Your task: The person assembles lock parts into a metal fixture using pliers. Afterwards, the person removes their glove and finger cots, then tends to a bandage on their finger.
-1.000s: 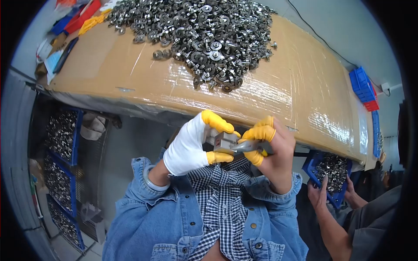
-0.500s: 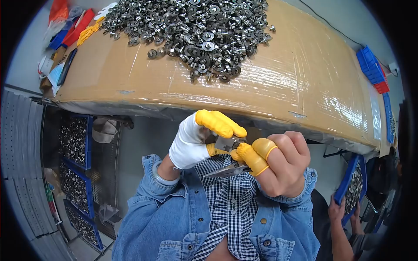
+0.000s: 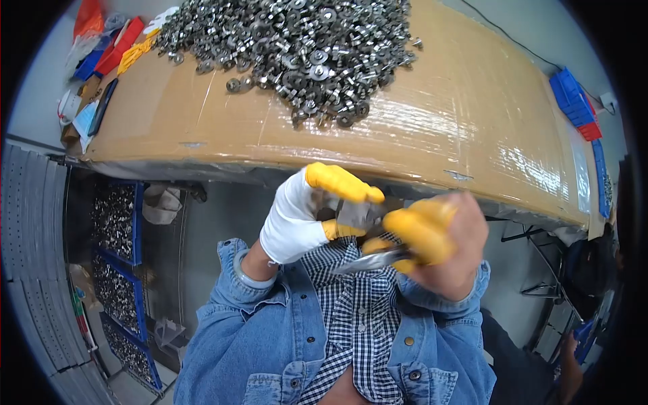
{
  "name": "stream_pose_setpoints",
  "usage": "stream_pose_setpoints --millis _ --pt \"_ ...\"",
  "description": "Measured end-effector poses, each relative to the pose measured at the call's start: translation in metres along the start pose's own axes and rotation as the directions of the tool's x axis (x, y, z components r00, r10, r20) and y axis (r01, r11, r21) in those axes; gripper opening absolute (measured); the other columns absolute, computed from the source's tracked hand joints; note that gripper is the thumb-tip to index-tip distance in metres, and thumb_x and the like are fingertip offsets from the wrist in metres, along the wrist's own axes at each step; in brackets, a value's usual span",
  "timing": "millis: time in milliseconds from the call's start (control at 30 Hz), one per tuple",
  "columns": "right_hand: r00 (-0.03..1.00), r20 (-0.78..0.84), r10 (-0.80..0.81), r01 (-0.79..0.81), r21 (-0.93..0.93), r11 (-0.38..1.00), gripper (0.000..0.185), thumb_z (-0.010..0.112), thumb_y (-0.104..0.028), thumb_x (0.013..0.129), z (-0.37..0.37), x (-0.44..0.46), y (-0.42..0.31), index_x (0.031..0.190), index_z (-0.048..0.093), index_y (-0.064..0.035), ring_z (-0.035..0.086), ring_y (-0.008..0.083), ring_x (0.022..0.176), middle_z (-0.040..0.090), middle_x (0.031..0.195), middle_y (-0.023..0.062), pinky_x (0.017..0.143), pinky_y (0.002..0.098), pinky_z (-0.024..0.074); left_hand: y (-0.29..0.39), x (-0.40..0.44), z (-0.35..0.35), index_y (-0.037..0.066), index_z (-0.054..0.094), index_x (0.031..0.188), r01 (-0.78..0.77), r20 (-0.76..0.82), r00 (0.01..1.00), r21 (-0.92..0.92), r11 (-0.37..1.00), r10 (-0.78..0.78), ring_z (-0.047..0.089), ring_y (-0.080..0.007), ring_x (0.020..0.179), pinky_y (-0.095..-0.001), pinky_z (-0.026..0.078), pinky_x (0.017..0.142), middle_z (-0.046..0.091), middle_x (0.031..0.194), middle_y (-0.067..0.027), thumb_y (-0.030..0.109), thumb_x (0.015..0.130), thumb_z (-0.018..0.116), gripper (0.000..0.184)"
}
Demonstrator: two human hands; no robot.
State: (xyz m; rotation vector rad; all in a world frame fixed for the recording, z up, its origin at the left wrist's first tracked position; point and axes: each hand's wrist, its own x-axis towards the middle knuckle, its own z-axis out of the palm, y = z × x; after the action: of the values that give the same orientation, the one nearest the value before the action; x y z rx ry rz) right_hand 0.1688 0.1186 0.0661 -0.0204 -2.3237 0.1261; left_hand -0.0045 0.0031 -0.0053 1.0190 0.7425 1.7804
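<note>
My left hand wears a white glove with yellow fingers. Its fingers are closed on a small grey metal part, held just in front of my chest. Yellow finger covers sit on my right hand, which is blurred by motion and wrapped round a pair of pliers. The jaws of the pliers point left, below the metal part and apart from my left hand. Between the two hands, the right fingertips are close to the part, but whether they touch it I cannot tell.
A large heap of small metal parts lies on the cardboard-covered table. Blue trays of parts stand on a rack at left. Blue and red bins sit at the right edge. A co-worker's arm shows at lower right.
My right hand has turned and shifted slightly right with the pliers, away from the metal part. The left hand has hardly moved. The co-worker's blue tray has moved down and right, mostly out of view.
</note>
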Motion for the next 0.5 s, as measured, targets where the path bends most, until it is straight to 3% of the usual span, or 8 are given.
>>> stream_pose_setpoints --millis 67,133,200,267,333,367,467,500 --pt "0.932 -0.165 0.322 -0.154 0.624 0.766 0.056 0.085 -0.037 0.067 -0.012 -0.020 0.021 0.106 0.063 -0.0026 0.056 0.0214 0.075 0.060 0.090 0.0081 0.057 0.0345 0.0429 0.008 0.008 0.011 0.001 0.051 0.114 0.086 -0.156 0.986 0.180 0.980 -0.058 0.063 -0.0214 0.105 -0.0349 0.054 0.090 0.063 0.109 -0.0145 -0.005 0.072 0.080 0.052" --pt "0.904 -0.187 0.384 -0.162 0.680 0.715 0.055 0.081 -0.034 0.073 -0.013 -0.022 0.024 0.112 0.057 -0.0036 0.057 0.0202 0.078 0.060 0.092 0.0086 0.062 0.0337 0.0445 0.008 0.023 0.014 0.003 0.049 0.108 0.118 -0.249 0.967 0.286 0.951 -0.045 0.062 -0.0198 0.101 -0.0353 0.054 0.086 0.059 0.105 -0.0085 -0.007 0.064 0.084 0.057" --pt "0.875 -0.201 0.441 -0.162 0.737 0.656 0.054 0.077 -0.032 0.079 -0.015 -0.014 0.027 0.117 0.050 -0.0046 0.058 0.0189 0.082 0.059 0.093 0.0091 0.067 0.0328 0.0462 0.007 0.037 0.021 0.003 0.051 0.108 0.047 -0.236 0.971 0.348 0.937 0.039 0.061 -0.0152 0.095 -0.0294 0.054 0.081 0.057 0.101 -0.0065 0.000 0.066 0.086 0.055" --pt "0.822 -0.015 0.569 -0.439 0.620 0.650 0.053 0.090 -0.029 0.064 -0.012 0.016 0.037 0.095 0.055 -0.0024 0.047 0.0108 0.065 0.054 0.080 0.0002 0.055 0.0255 0.0377 0.008 0.048 0.030 0.003 0.052 0.108 0.006 -0.236 0.968 0.340 0.941 0.079 0.061 -0.0131 0.092 -0.0267 0.054 0.078 0.056 0.099 -0.0056 0.004 0.067 0.088 0.054" --pt "0.782 0.266 0.564 -0.620 0.419 0.663 0.045 0.084 -0.032 0.072 0.001 0.018 0.082 0.089 0.059 0.0010 0.055 0.0191 0.061 0.057 0.068 0.0103 0.057 0.0323 0.0441 0.010 0.054 0.037 0.003 0.052 0.106 0.003 -0.254 0.965 0.269 0.963 0.068 0.061 -0.0135 0.093 -0.0270 0.054 0.078 0.056 0.101 -0.0057 0.005 0.067 0.088 0.053" --pt "0.773 0.277 0.570 -0.625 0.186 0.758 0.044 0.082 -0.035 0.072 0.010 0.007 0.104 0.087 0.061 0.0012 0.060 0.0290 0.063 0.060 0.071 0.0153 0.057 0.0376 0.0450 0.009 0.057 0.034 0.003 0.051 0.106 -0.013 -0.232 0.968 0.344 0.939 0.098 0.061 -0.0143 0.093 -0.0282 0.054 0.080 0.057 0.101 -0.0058 0.005 0.067 0.088 0.053" --pt "0.775 0.138 0.617 -0.599 -0.150 0.786 0.043 0.080 -0.036 0.073 -0.002 0.007 0.113 0.090 0.063 0.0001 0.060 0.0359 0.067 0.063 0.075 0.0169 0.058 0.0409 0.0458 0.013 0.068 0.043 0.003 0.050 0.106 -0.028 -0.216 0.971 0.314 0.949 0.100 0.061 -0.0147 0.095 -0.0288 0.054 0.081 0.057 0.101 -0.0059 0.004 0.067 0.087 0.054" --pt "0.795 0.072 0.602 -0.604 0.012 0.797 0.041 0.079 -0.035 0.075 -0.004 0.006 0.111 0.086 0.061 -0.0009 0.058 0.0284 0.059 0.060 0.070 0.0132 0.054 0.0361 0.0435 0.015 0.072 0.047 0.003 0.050 0.107 -0.033 -0.208 0.974 0.251 0.967 0.087 0.060 -0.0148 0.097 -0.0292 0.053 0.083 0.057 0.101 -0.0057 0.003 0.067 0.087 0.054"
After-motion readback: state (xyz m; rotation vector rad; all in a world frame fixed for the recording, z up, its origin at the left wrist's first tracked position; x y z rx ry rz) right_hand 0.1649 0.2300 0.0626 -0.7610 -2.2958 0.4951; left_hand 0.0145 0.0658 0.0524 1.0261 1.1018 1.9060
